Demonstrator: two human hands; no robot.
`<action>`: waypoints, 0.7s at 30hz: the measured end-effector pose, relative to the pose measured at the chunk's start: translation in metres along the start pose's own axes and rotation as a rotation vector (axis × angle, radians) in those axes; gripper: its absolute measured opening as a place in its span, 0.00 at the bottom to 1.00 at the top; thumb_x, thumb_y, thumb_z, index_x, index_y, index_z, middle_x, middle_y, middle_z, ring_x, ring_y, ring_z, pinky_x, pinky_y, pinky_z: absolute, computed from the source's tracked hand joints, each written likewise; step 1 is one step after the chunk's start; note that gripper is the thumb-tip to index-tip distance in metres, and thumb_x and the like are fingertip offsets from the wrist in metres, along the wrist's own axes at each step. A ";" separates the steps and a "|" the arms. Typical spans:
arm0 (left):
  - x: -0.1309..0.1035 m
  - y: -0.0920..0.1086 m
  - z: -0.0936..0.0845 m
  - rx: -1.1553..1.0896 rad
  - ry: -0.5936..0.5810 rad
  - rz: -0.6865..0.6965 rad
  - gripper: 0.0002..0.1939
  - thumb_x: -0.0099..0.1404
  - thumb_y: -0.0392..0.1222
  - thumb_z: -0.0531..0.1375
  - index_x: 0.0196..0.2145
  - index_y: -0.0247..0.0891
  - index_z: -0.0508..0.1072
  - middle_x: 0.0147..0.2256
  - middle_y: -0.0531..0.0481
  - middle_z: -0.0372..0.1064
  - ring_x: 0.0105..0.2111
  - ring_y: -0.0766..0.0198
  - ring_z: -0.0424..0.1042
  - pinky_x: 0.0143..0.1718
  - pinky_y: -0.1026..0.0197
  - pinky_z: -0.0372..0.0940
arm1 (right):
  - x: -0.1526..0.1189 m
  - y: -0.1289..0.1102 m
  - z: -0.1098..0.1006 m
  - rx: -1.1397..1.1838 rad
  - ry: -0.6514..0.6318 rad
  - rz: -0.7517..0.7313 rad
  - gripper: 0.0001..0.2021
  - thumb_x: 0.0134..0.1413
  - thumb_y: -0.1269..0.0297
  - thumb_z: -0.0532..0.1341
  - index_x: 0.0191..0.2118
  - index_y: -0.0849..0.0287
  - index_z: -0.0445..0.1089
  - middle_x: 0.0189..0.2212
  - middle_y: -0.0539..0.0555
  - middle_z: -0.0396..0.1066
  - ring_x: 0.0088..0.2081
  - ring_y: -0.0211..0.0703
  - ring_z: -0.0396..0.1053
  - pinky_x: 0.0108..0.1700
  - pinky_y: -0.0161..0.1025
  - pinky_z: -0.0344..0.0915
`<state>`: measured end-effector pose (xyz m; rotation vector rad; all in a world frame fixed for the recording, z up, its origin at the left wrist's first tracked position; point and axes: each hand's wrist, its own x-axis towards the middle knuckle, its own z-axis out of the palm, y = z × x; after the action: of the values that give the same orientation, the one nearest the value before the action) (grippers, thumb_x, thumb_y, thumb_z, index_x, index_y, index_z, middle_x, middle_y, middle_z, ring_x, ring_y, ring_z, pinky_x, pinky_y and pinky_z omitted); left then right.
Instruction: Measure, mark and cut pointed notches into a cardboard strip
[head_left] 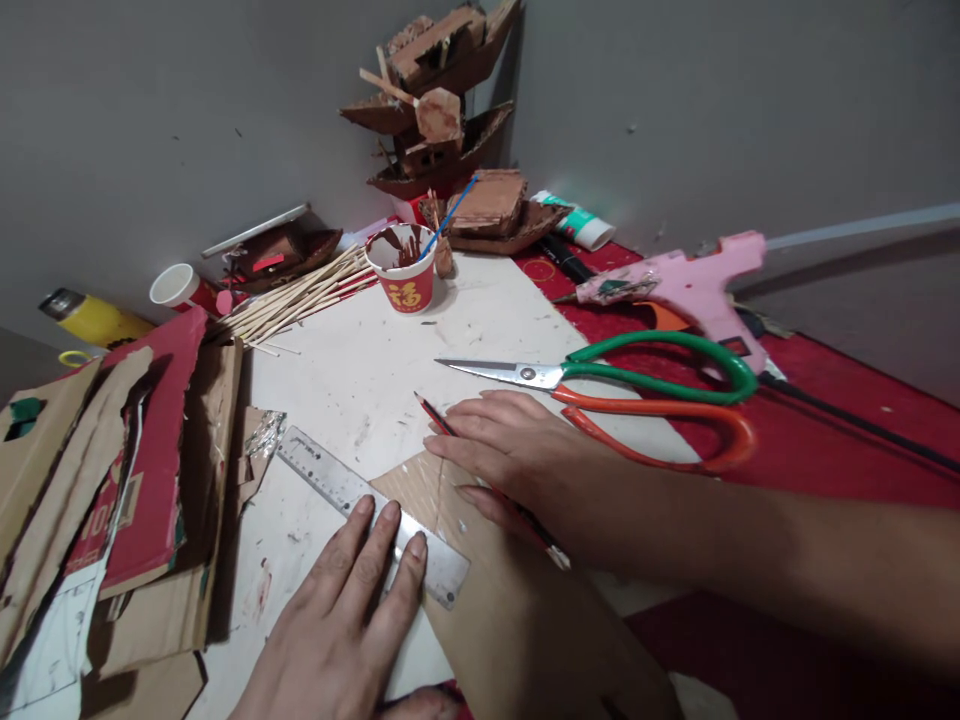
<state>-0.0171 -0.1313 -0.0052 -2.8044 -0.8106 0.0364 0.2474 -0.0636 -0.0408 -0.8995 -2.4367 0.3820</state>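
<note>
My left hand (341, 605) lies with spread fingertips on a clear ruler (319, 470), pressing it down. The ruler slants across a piece of brown cardboard (517, 620); a thin line shows on the cardboard near its far end. My right hand (517, 450) rests low over the cardboard, with a dark pencil (547, 540) running beneath its fingers and above the thumb. The pencil's tip points away from me, past the fingers. Just beyond the right hand lie scissors (529, 374) with one green and one orange handle, blades pointing left.
A red paper cup (409, 290) with brown paint and a blue stick stands at the back, beside thin wooden sticks (300, 295). Cardboard scraps (150, 480) pile up on the left. A pink glue gun (675, 285) lies right; cardboard boat models (442, 130) stand in the corner.
</note>
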 end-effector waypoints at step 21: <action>0.001 0.003 -0.003 -0.034 0.046 -0.028 0.43 0.63 0.68 0.57 0.61 0.28 0.65 0.59 0.28 0.65 0.61 0.38 0.64 0.49 0.48 0.72 | -0.004 -0.021 -0.018 0.481 0.157 -0.052 0.22 0.66 0.71 0.57 0.64 0.57 0.60 0.51 0.59 0.73 0.54 0.47 0.69 0.56 0.44 0.64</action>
<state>-0.0145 -0.1343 -0.0027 -2.8140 -0.8473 -0.0474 0.2491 -0.0809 -0.0184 -0.6268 -2.0845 0.8031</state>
